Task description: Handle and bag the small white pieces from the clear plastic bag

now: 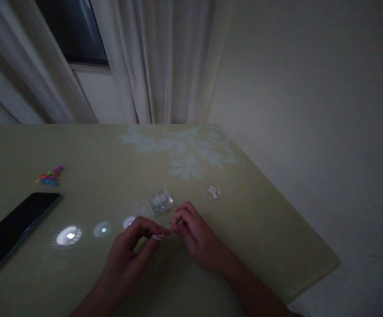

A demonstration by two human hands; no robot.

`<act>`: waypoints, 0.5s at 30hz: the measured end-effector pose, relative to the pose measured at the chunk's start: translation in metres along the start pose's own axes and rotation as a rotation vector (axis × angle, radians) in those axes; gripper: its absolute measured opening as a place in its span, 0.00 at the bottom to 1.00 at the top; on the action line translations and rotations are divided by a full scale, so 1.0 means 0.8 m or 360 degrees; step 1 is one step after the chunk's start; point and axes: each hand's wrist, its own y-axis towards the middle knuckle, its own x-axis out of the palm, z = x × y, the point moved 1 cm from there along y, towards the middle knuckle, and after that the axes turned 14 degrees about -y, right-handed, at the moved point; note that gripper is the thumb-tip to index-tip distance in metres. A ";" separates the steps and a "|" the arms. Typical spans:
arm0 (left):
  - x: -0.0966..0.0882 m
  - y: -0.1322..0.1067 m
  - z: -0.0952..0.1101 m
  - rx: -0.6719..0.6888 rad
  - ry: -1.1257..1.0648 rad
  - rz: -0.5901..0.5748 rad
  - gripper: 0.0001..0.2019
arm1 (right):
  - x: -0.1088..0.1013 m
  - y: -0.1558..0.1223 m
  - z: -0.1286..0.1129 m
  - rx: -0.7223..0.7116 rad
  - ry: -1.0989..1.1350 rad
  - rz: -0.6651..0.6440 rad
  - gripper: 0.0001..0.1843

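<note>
My left hand [132, 246] pinches a small white piece [158, 237] between thumb and forefinger, low over the table. Its exact kind is too small to tell. Close by on the right, my right hand [196, 235] has its fingers curled and pressed together at the tips. Whatever they grip is hidden or too tiny to name. Just beyond both hands sits a clear compartment box [160, 201] with small whitish and greenish bits inside. Farther right lies a clear flat lid or tray [213, 193] with white pieces on it.
A black phone [16, 229] lies at the left of the glossy table [260, 220]. Behind it is a little pile of colourful pieces [50, 176]. Lamp reflections show on the tabletop. Curtains [165, 61] hang behind the far edge, and a wall stands beyond the right edge.
</note>
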 end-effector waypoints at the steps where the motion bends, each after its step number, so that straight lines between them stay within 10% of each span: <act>1: 0.001 0.000 0.001 -0.0003 -0.0005 0.0001 0.05 | -0.001 0.000 -0.002 -0.0002 0.0076 -0.0019 0.06; 15: 0.005 -0.001 -0.009 0.0027 -0.0060 -0.0081 0.05 | -0.004 -0.003 -0.007 -0.0077 0.0450 -0.0215 0.11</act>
